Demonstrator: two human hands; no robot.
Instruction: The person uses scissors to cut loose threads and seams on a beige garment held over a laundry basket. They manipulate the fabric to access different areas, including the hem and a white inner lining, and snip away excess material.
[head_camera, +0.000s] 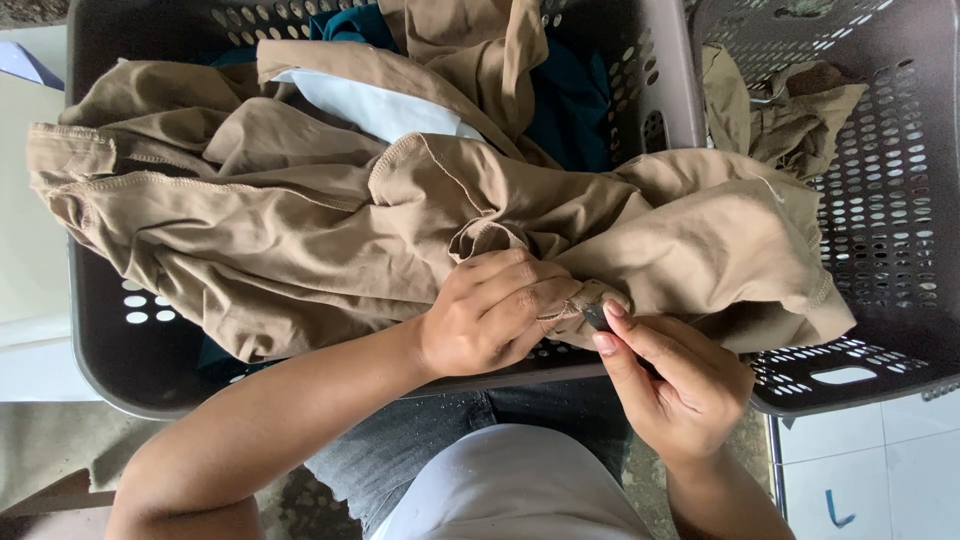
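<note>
Tan garment (300, 230) edge was bunched tight in your left hand (490, 315) so your right hand (670, 385) could pinch a small dark tool (596, 316) against it (over the grey basket (110, 350)).

No packages, signs or screens, no label clearly visible on the garments

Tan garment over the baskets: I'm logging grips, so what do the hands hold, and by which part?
Both hold the tan garment at a bunched hem edge: left hand grips it, right hand fingers pinch a small dark piece there.
</note>
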